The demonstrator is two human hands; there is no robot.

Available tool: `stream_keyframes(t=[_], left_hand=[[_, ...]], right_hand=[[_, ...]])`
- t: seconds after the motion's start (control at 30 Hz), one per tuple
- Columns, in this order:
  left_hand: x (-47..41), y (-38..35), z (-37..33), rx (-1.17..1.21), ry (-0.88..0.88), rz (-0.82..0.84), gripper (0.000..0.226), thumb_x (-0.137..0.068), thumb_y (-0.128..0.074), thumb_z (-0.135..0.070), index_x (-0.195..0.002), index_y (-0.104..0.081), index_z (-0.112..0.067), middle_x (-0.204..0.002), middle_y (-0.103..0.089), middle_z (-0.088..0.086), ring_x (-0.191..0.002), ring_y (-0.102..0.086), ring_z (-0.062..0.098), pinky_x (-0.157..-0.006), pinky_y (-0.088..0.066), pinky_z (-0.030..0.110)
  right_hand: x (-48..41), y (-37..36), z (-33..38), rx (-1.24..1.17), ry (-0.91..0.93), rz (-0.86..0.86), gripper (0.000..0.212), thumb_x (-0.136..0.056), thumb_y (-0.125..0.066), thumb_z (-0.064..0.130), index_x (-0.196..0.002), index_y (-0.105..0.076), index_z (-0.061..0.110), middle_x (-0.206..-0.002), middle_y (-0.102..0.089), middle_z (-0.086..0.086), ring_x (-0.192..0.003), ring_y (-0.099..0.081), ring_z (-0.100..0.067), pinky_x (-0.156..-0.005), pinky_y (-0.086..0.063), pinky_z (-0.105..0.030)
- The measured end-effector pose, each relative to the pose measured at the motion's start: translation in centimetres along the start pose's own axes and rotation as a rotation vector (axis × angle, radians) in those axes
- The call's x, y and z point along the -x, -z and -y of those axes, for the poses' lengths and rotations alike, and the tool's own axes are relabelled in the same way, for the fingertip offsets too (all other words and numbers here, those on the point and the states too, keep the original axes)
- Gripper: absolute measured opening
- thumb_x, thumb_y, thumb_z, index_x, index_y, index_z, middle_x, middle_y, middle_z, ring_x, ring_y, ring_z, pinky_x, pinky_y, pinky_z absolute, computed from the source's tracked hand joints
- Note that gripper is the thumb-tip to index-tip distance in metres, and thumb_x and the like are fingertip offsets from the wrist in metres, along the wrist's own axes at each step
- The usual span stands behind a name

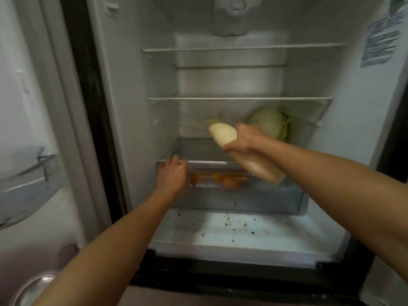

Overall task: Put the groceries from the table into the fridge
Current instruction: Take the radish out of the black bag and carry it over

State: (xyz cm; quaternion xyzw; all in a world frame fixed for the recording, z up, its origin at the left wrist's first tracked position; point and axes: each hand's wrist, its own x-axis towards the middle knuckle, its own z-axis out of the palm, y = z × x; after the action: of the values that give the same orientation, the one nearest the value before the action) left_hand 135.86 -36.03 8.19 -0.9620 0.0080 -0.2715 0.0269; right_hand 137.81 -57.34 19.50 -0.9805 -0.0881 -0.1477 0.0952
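Observation:
The fridge [136,111] stands open in front of me. My right hand [245,140] grips a long white radish [223,134] around its middle, tilted, its top end over the lowest shelf [194,149]. A pale green cabbage [271,122] sits at the back right of that shelf, just behind my right hand. My left hand [173,173] rests on the front left edge of the clear crisper drawer [265,199], fingers over its rim. Orange carrots [223,181] show through the drawer's front.
Two upper glass shelves [240,99] hold nothing visible. The fridge floor [242,230] below the drawer has dark crumbs on it. The open door with its bin [28,173] is at the left. A metal bowl [33,288] shows at the bottom left corner.

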Motion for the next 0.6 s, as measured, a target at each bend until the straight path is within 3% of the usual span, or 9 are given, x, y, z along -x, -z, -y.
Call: stream_keyframes(t=[0.2, 0.33, 0.53, 0.6], left_hand=[[-3.9, -2.9, 2.8, -0.005, 0.035, -0.143, 0.032, -0.093, -0.047, -0.030, -0.101, -0.064, -0.004, -0.103, -0.062, 0.022, -0.094, -0.057, 0.039, -0.083, -0.044, 0.041], [-5.3, -5.3, 3.2, 0.006, 0.020, -0.235, 0.043, -0.092, -0.036, -0.032, -0.074, -0.065, -0.006, -0.074, -0.062, 0.019, -0.067, -0.059, 0.036, -0.063, -0.047, 0.039], [-5.7, -7.4, 3.1, 0.082, 0.087, -0.329, 0.040, -0.094, -0.033, -0.027, -0.077, -0.064, -0.008, -0.078, -0.062, 0.016, -0.073, -0.056, 0.033, -0.072, -0.045, 0.039], [-5.6, -7.5, 3.0, 0.086, 0.089, -0.343, 0.038, -0.093, -0.034, -0.027, -0.077, -0.063, -0.009, -0.079, -0.062, 0.015, -0.075, -0.055, 0.032, -0.073, -0.045, 0.039]], right_hand=[[-7.5, -2.6, 2.7, -0.238, -0.020, 0.181, 0.062, -0.079, -0.070, 0.042, -0.126, -0.053, 0.006, -0.119, -0.061, -0.015, -0.087, -0.058, -0.029, -0.072, -0.046, -0.032], [-11.9, -5.1, 4.7, -0.405, -0.065, 0.264, 0.060, -0.083, -0.069, 0.039, -0.128, -0.051, 0.002, -0.122, -0.059, -0.017, -0.095, -0.063, -0.032, -0.074, -0.048, -0.036], [-17.5, -8.4, 7.3, -0.491, -0.069, 0.302, 0.069, -0.079, -0.069, 0.045, -0.132, -0.051, 0.005, -0.125, -0.060, -0.014, -0.101, -0.063, -0.031, -0.083, -0.050, -0.035], [-18.6, -9.1, 8.0, -0.477, -0.053, 0.317, 0.070, -0.083, -0.065, 0.049, -0.136, -0.047, 0.007, -0.132, -0.056, -0.013, -0.110, -0.060, -0.030, -0.084, -0.043, -0.030]])
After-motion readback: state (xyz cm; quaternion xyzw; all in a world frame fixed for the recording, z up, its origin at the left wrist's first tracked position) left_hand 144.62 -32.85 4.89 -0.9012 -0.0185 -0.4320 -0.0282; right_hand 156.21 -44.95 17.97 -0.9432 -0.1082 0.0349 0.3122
